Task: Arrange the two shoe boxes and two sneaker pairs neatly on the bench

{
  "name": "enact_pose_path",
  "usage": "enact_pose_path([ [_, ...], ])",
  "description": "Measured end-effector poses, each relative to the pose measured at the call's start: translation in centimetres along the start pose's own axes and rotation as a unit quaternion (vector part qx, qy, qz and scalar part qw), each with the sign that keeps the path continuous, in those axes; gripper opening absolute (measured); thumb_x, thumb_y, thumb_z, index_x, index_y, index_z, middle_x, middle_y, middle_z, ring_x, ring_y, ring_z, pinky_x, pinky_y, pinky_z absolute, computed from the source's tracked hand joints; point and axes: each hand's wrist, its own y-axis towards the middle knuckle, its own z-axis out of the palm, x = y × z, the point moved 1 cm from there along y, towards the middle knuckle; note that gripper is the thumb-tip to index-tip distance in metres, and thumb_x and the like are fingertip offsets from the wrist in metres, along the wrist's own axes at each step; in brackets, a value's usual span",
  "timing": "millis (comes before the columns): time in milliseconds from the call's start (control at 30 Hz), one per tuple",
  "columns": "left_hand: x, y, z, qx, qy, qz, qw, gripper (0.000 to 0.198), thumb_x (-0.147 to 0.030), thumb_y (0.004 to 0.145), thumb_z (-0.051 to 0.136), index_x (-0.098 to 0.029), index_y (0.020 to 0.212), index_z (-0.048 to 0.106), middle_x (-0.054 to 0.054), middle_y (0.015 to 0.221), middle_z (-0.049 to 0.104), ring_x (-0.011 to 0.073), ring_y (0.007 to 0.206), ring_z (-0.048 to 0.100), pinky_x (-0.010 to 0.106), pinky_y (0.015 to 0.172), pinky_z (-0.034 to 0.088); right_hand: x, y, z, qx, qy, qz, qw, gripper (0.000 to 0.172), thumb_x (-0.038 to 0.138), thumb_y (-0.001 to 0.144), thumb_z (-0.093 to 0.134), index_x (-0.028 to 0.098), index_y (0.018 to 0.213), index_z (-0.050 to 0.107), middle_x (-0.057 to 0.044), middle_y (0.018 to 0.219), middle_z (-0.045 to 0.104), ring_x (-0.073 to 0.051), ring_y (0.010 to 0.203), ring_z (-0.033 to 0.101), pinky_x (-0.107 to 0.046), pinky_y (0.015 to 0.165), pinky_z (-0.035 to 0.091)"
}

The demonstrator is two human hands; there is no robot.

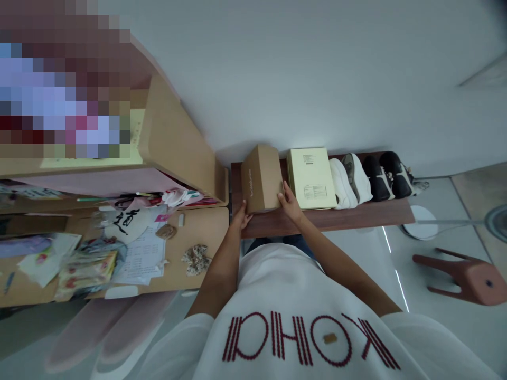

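Observation:
A brown cardboard box [262, 179] sits at the left end of a dark wooden shelf top [317, 217], slightly turned, with small lettering along its left side. My left hand [241, 217] grips its near left corner. At the near right edge, my right hand [290, 201] presses its fingers against the same box. Just right of it lies a pale yellow box [312, 177] with printed labels on its top. White sneakers [348, 182] stand beside that, followed by a pair of black shoes [386, 177].
A wooden desk [216, 227] with papers [142, 253], plastic packets [85, 272] and a patterned scrunchie [197, 259] adjoins on the left, under a shelf unit [174, 137]. A reddish plastic stool [471, 279] and a standing fan's round white base [422, 222] are at right. Behind rises a pale wall.

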Motion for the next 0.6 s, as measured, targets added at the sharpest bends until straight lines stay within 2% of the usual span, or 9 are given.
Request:
enact_pose_path([
  [100,0.2,-0.6,0.7,-0.005,-0.032,-0.041,0.999,0.073,-0.076,0.073,0.071,-0.036,0.133,0.058,0.010,0.151,0.055,0.0277,0.136,0.055,0.046,0.104,0.052,-0.3,0.0,-0.8,-0.026,-0.022,0.001,0.999,0.080,0.067,0.094,0.048,0.020,0.158,0.039,-0.006,0.166,0.036,-0.021,0.154,0.032,-0.038,0.128,0.021],
  [167,-0.3,-1.1,0.8,-0.003,-0.050,-0.039,0.998,0.068,-0.071,0.075,0.074,-0.036,0.131,0.060,0.009,0.150,0.056,0.0276,0.135,0.056,0.046,0.101,0.054,-0.5,-0.1,-1.1,-0.035,-0.036,0.010,0.999,0.077,0.066,0.096,0.045,0.018,0.156,0.043,-0.007,0.163,0.040,-0.020,0.152,0.035,-0.037,0.127,0.023],
  [267,-1.4,-2.1,0.4,-0.010,-0.059,0.012,0.998,0.062,-0.061,0.076,0.080,-0.032,0.128,0.061,0.010,0.147,0.059,0.0268,0.131,0.059,0.043,0.096,0.056,-0.8,-0.3,-1.3,-0.039,-0.051,0.043,0.997,0.075,0.067,0.097,0.044,0.019,0.154,0.047,-0.006,0.161,0.045,-0.021,0.151,0.038,-0.039,0.127,0.025],
  [400,-2.5,-3.6,-0.2,-0.052,-0.032,0.098,0.993,0.061,-0.051,0.074,0.085,-0.032,0.128,0.062,0.006,0.138,0.066,0.0251,0.128,0.062,0.039,0.094,0.057,-1.2,0.1,-1.0,-0.028,-0.048,0.097,0.994,0.079,0.072,0.092,0.051,0.018,0.149,0.054,-0.010,0.154,0.053,-0.028,0.146,0.045,-0.044,0.126,0.029],
  [600,-2.9,-4.5,0.3,-0.102,0.008,0.168,0.981,0.065,-0.047,0.077,0.083,-0.030,0.135,0.060,0.006,0.137,0.068,0.0263,0.132,0.060,0.042,0.104,0.053,-1.8,2.0,0.1,0.028,-0.015,0.131,0.991,0.078,0.068,0.082,0.068,0.024,0.144,0.058,-0.007,0.141,0.065,-0.029,0.139,0.053,-0.049,0.119,0.040],
])
